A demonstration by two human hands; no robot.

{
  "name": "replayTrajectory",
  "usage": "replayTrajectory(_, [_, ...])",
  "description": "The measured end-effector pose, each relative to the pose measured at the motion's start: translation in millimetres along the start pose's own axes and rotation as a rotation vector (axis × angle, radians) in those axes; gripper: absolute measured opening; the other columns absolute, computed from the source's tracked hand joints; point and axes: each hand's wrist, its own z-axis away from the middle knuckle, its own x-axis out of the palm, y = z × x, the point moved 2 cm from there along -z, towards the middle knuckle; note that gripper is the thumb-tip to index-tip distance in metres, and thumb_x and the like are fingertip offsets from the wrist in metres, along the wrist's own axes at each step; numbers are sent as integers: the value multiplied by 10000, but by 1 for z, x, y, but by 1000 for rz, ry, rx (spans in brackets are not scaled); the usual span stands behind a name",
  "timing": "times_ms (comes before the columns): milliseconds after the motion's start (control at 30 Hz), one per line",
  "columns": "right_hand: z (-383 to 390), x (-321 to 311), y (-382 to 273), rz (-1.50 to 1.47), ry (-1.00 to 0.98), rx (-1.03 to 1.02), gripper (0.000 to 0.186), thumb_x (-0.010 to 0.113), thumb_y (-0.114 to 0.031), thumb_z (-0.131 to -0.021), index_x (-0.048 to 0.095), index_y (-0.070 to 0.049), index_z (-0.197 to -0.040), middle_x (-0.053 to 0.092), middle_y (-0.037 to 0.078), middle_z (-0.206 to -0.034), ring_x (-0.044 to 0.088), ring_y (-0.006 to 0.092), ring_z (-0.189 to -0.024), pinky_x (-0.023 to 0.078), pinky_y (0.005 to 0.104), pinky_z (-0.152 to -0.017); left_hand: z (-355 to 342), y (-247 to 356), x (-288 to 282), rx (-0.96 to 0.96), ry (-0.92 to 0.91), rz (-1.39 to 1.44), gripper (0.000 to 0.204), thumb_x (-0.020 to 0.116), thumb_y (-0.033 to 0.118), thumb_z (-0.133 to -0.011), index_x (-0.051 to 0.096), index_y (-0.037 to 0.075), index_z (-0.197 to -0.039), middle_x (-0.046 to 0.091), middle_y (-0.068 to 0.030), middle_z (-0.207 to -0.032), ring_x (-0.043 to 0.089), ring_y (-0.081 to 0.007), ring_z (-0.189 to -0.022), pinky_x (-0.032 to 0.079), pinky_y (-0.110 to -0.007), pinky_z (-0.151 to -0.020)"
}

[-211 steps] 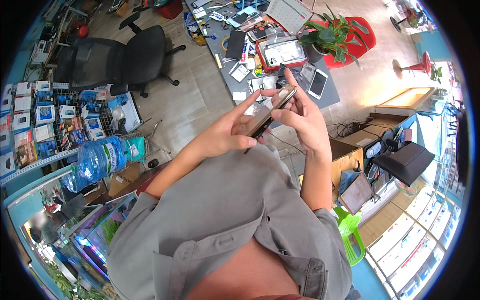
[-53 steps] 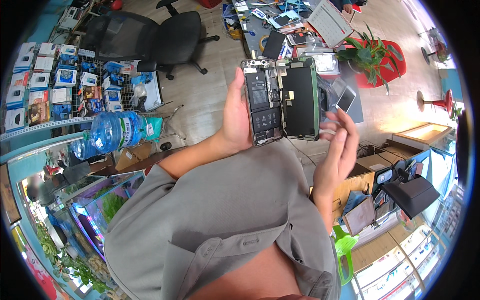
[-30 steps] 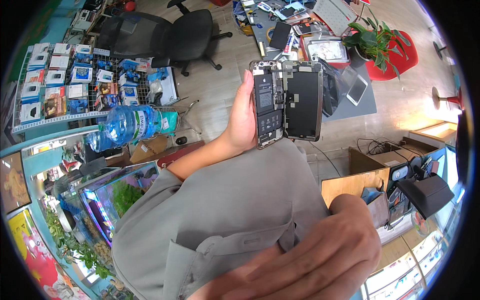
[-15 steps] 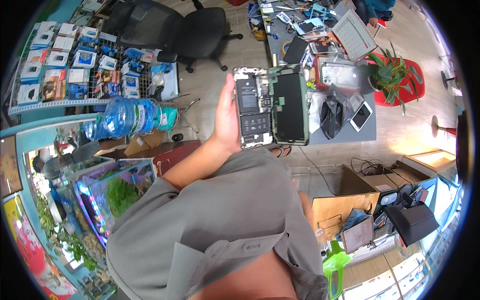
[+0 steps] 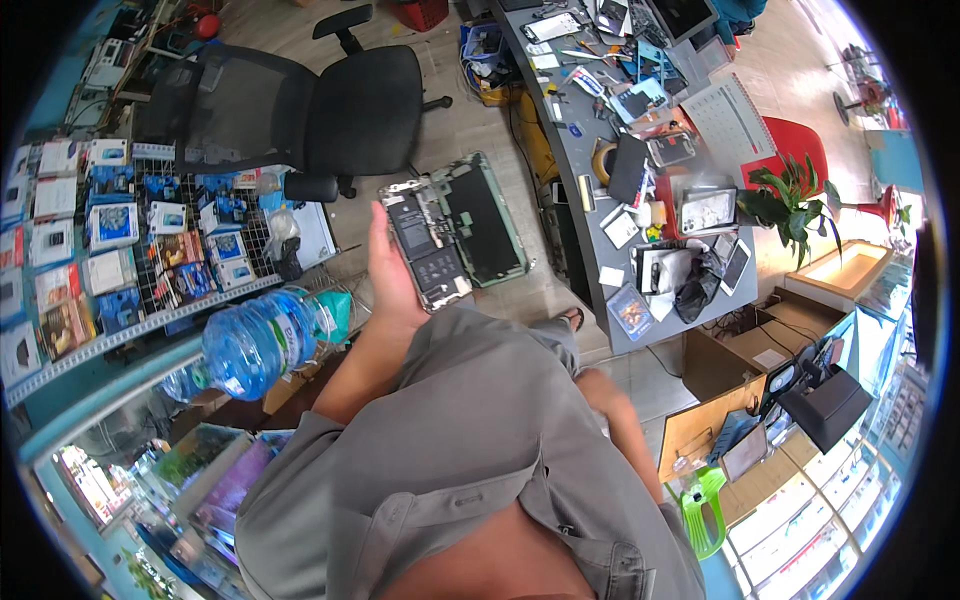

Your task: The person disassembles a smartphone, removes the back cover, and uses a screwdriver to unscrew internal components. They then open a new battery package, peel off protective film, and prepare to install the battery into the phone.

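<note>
My left hand (image 5: pixel 392 272) is closed on a disassembled smartphone (image 5: pixel 428 243), its body lying across my palm. Inside the body I see dark battery blocks and metal-covered boards. The phone's screen (image 5: pixel 492 222) is folded out to the right like an open book, its dark back with a greenish rim facing up. My right hand (image 5: pixel 598 388) hangs low beside my shirt, away from the phone. Its fingers are smeared and cannot be made out.
To the right stands a grey workbench (image 5: pixel 590 195) crowded with phones, tools, a desk calendar (image 5: pixel 728 115) and a black plastic bag (image 5: pixel 700 290). An office chair (image 5: pixel 365 110) is ahead. Left are a rack of boxed goods (image 5: pixel 112 225) and a large blue water bottle (image 5: pixel 245 350).
The phone in my left hand has shifted left and tilted within the view. The workbench appears larger and nearer. My right hand and forearm have come further into view at the right.
</note>
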Motion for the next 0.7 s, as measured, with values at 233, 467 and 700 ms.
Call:
replayTrajectory(233, [-84, -290, -160, -628, 823, -54, 179, 744, -171, -1080, 807, -6, -1109, 802, 132, -967, 752, 181, -861, 591, 353, -765, -62, 112, -1, 54, 168, -183, 718, 433, 670, -1167, 699, 65, -1446, 795, -132, -1302, 784, -316, -1176, 636, -513, -1059])
replayTrajectory(467, [-279, -478, -96, 130, 1117, -86, 172, 727, -128, -991, 758, -61, -1147, 747, 181, -1157, 766, 415, -1020, 633, 513, -874, -132, 139, -2, -60, 0, -46, 776, 428, 700, -1156, 630, 54, -1536, 754, -154, -1406, 751, -338, -1264, 605, -533, -1112])
replayTrajectory(700, [-387, -582, -51, 554, 816, 152, 231, 604, -156, -1055, 786, -61, -1159, 676, 158, -1382, 671, 367, -1345, 647, 504, -1013, -191, 158, 32, -7, 211, -208, 794, 408, 711, -1159, 643, 45, -1521, 770, -127, -1360, 775, -293, -1192, 646, -471, -1026])
